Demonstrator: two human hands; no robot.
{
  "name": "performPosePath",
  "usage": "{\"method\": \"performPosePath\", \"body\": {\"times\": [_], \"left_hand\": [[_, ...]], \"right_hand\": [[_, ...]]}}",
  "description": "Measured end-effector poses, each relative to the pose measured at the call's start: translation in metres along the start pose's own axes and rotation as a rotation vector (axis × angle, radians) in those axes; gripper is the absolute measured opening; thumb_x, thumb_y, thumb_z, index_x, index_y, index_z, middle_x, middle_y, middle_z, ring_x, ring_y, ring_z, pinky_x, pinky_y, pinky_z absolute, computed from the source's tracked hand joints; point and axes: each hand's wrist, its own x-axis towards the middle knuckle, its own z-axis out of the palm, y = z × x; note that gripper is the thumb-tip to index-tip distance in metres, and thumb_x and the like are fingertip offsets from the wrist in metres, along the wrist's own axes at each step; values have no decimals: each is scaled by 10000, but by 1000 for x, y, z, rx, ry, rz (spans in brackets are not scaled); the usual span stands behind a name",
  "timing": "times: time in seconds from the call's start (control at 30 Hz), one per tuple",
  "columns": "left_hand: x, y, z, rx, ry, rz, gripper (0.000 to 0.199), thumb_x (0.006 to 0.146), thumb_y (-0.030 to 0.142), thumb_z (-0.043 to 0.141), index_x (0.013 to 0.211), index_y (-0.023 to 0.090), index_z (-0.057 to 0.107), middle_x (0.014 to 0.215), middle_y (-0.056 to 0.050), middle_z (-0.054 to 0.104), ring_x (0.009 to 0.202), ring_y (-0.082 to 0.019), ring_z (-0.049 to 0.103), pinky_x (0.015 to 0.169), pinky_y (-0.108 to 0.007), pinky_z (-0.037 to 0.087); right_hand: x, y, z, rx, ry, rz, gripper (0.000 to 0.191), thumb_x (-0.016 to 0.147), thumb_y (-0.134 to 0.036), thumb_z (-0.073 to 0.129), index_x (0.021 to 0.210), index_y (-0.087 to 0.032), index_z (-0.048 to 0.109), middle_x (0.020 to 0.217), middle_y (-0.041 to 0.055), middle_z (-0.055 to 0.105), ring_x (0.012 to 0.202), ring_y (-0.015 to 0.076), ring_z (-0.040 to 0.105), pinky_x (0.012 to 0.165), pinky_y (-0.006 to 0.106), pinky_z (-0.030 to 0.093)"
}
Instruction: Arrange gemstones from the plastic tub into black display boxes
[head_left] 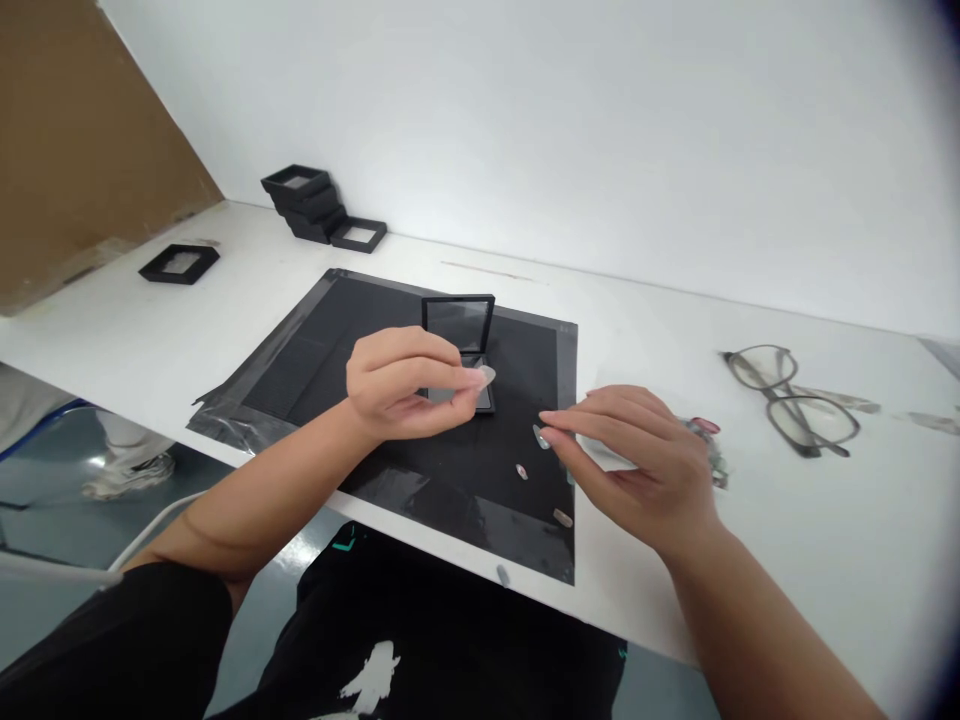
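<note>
My left hand (412, 385) is closed in a pinch on a small translucent, pale stone-like piece (487, 376). It hovers in front of an open black hinged display frame (459, 325) with clear panes, hiding part of its lower half. Over the right edge of the black mat (450, 470), my right hand (637, 460) pinches another small clear piece (541, 437) between thumb and forefinger. Below it on the mat lie a small pinkish piece (522, 472) and a brownish one (562, 517).
Black frames (304, 200) are stacked at the back left, with a single black frame (180, 264) further left. Eyeglasses (795, 400) rest at the right. Shiny colored pieces (709, 440) lie partly behind my right hand. A small grey piece (503, 575) sits at the table's front edge.
</note>
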Motion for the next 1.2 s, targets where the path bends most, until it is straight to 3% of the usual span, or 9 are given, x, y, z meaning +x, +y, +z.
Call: {"method": "performPosePath", "body": {"times": [0.13,0.3,0.47,0.87,1.03,1.2], "left_hand": [[1,5,2,-124,94,7,120,736,134,722,776,195,627,690,40,671,527,-48,602,485,-141,494],[1,10,2,-233,144,-126,127,748,114,722,748,159,603,709,19,682,562,-62,647,484,-136,500],[5,13,0,-269,193,-129,136,758,112,742,754,163,615,697,19,681,548,-58,647,464,-126,504],[9,22,1,-377,226,-243,186,796,195,787,731,200,613,669,28,688,470,-47,598,383,-143,476],[10,21,2,-418,185,-253,158,802,223,788,746,199,642,658,32,692,480,-39,599,393,-124,456],[3,32,5,-716,-34,-500,130,768,131,807,844,179,713,681,4,725,557,-74,652,485,-165,502]], "right_hand": [[0,2,1,-5,14,-47,216,800,-91,746,953,-236,700,795,9,743,705,168,655,717,356,531],[0,4,2,-4,-45,-44,199,809,-98,748,965,-210,694,808,24,741,719,171,648,737,362,520],[-2,6,2,-3,-109,-34,182,828,-119,739,982,-207,697,824,25,744,742,174,659,751,364,511],[-3,10,4,9,-244,34,119,877,-191,707,994,-211,715,859,35,756,782,194,674,746,377,502],[-4,9,6,34,-258,52,130,869,-179,710,995,-209,722,855,35,755,778,190,675,739,375,510],[-4,3,3,340,-170,162,298,865,-159,706,1138,-281,706,863,11,739,772,168,674,708,336,528]]}}
